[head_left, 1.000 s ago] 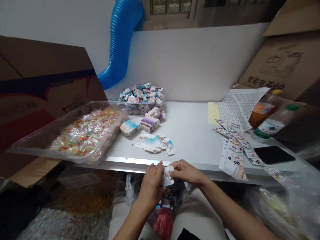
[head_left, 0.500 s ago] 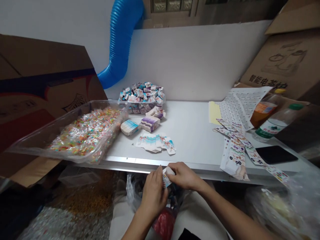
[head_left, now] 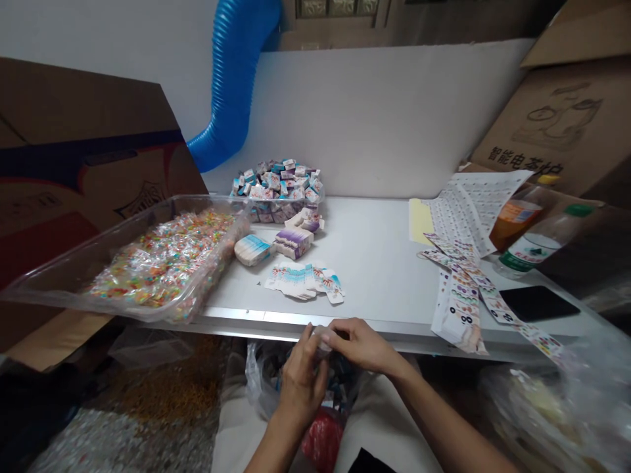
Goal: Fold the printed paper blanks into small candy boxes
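Between my left hand (head_left: pixel 303 374) and my right hand (head_left: pixel 362 343) is a small whitish paper box (head_left: pixel 323 334), gripped by the fingers of both, just off the table's front edge. Its details are blurred and partly covered by my fingertips. Below my hands, a clear plastic bag (head_left: pixel 259 384) with small boxes lies between the legs, beside a red bundle (head_left: pixel 323 439). Fanned flat blue-and-white box blanks (head_left: pixel 296 279) lie on the table beyond my hands. Behind them are a purple-and-white stack (head_left: pixel 294 242) and a blue-and-white stack (head_left: pixel 253 249).
A clear tray (head_left: pixel 172 309) of wrapped colourful sweets stands at the left, with a tub of small boxes (head_left: pixel 283 184) behind. Printed strips (head_left: pixel 461 299), a phone (head_left: pixel 539 303) and bottles (head_left: pixel 530 249) lie or stand at the right. A cardboard box (head_left: pixel 89 157) stands far left.
The small box has turned in my fingers and its printed side shows less. My left fingers have closed in further around it. The view has shifted slightly.
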Demonstrator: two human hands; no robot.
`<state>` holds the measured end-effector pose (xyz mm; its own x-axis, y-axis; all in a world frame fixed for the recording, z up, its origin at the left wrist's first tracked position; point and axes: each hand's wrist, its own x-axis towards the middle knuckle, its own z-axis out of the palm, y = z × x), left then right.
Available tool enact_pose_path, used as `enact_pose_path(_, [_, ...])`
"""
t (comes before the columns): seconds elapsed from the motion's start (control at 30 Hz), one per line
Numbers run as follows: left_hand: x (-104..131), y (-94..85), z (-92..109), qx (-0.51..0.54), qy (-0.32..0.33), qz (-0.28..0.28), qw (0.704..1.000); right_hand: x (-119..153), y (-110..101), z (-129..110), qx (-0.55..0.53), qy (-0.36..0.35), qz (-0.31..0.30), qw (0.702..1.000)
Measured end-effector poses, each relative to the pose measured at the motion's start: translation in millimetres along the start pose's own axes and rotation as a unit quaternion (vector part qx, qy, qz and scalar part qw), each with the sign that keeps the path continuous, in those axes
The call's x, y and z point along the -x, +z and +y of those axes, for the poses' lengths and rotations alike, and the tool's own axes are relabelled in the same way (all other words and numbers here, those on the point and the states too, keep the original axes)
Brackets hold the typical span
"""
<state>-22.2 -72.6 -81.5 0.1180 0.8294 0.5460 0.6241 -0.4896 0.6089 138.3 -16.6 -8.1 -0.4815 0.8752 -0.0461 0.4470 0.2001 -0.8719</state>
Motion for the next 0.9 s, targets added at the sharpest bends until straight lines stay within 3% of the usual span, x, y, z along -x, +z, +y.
enact_pose_path(0.13, [-4, 1.2, 1, 0.041, -0.076, 0.049, 0.995, 9, 16, 2, -0.216, -0.014, -0.012, 0.976])
enact_pose_path(0.3, [-3, 0.4, 0, 0.009, -0.026, 0.042, 0.999, 11, 54, 7, -0.372, 0.035, 0.088, 0.923])
enact_pose_path(0.4, [-1, -0.6, -2, -0.007, -0.015, 0.017, 1.000, 13, 64, 5, -0.290, 0.036, 0.150, 0.945])
enact_pose_path(0.53, [-1, -1.3, -2, -0.008, -0.017, -0.004, 1.000, 18, 65, 1, -0.106, -0.035, 0.197, 0.974])
enact_pose_path(0.77, [5, -0.9, -3, 0.006, -0.048, -0.006, 0.999, 16, 58, 1, -0.053, 0.019, 0.184, 0.981])
enact_pose_path(0.9, [5, -2.3, -10, -0.024, -0.006, -0.035, 0.999, 20, 51, -3, 0.126, -0.056, 0.147, 0.980])
